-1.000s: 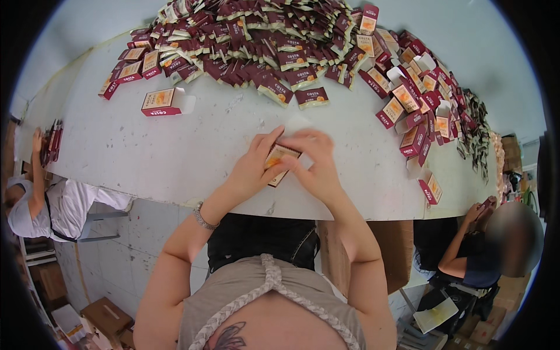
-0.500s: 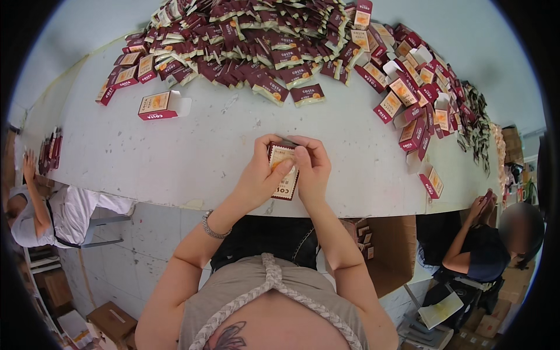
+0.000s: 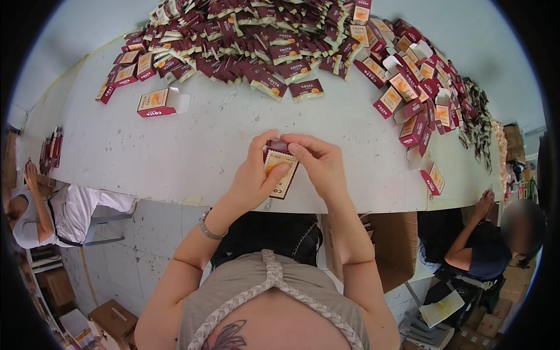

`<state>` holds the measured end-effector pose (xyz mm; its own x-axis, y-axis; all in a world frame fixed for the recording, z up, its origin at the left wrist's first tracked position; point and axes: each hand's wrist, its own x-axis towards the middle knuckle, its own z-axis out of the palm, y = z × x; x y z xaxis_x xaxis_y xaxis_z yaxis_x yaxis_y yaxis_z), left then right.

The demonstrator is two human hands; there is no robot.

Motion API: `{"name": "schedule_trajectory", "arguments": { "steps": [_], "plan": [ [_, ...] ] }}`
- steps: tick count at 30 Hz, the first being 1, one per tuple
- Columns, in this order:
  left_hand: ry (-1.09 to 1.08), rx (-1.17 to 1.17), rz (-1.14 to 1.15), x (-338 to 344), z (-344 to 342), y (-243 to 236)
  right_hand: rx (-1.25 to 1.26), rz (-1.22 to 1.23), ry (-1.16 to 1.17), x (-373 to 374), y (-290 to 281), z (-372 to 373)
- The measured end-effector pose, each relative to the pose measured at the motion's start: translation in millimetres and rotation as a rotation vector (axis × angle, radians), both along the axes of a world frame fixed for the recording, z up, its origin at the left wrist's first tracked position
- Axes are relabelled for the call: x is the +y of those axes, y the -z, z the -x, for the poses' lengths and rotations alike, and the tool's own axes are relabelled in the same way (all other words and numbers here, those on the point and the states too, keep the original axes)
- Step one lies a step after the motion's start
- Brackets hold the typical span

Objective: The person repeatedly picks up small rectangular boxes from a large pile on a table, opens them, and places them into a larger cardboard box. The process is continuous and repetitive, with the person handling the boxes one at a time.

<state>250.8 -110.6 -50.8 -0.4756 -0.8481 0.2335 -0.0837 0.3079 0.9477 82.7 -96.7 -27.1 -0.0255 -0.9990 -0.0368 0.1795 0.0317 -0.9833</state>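
Note:
My left hand (image 3: pixel 249 178) is closed round a small box (image 3: pixel 283 178) with a cream, orange-pictured face and maroon edges, its thumb lying across that face. My right hand (image 3: pixel 318 163) is closed on the box's upper end, with thumb and bent fingers at a maroon band along the top. The box is held just above the pale table (image 3: pixel 175 151) near its front edge. Beyond lie a loose open box (image 3: pixel 156 102) at the left and a big pile of maroon-and-cream sachets (image 3: pixel 262 41).
Heaped small boxes (image 3: pixel 408 87) and dark strips (image 3: pixel 478 128) cover the right side. Maroon items (image 3: pixel 51 149) lie at the far left. Co-workers sit at left (image 3: pixel 26 216) and right (image 3: pixel 481 256), hands at the table. A large cardboard carton (image 3: pixel 396 251) stands below the front edge.
My hands closed round the box from a looser hold. The box's top shows more maroon now, with my right hand slightly farther right. The right co-worker's hands have moved slightly.

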Motion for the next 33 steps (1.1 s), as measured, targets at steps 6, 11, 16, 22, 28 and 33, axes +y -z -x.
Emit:
{"name": "schedule_trajectory", "arguments": {
  "steps": [6,11,16,22,28,33],
  "plan": [
    [0.213,-0.082,-0.012,-5.8,-4.0,5.7,0.229,-0.059,-0.26,46.3,-9.9,44.9],
    [-0.457,-0.864,0.661,-138.8,-142.3,-17.0,1.098,-0.269,-0.422,81.6,-66.8,139.4],
    [-0.363,-1.479,0.223,-160.4,-186.3,-20.3,1.146,0.421,0.094,-80.0,6.4,94.0],
    [-0.256,-0.823,0.363,-74.1,-143.3,-12.1,1.089,-0.194,0.017,-157.6,52.3,82.5],
    [-0.242,-0.849,0.527,-61.0,-85.4,1.2,1.157,0.201,-0.153,-168.7,51.6,66.9],
    [-0.28,-0.832,0.566,-61.1,-81.7,7.8,0.935,-0.048,-0.075,-134.9,47.8,75.3]
  ]
}}
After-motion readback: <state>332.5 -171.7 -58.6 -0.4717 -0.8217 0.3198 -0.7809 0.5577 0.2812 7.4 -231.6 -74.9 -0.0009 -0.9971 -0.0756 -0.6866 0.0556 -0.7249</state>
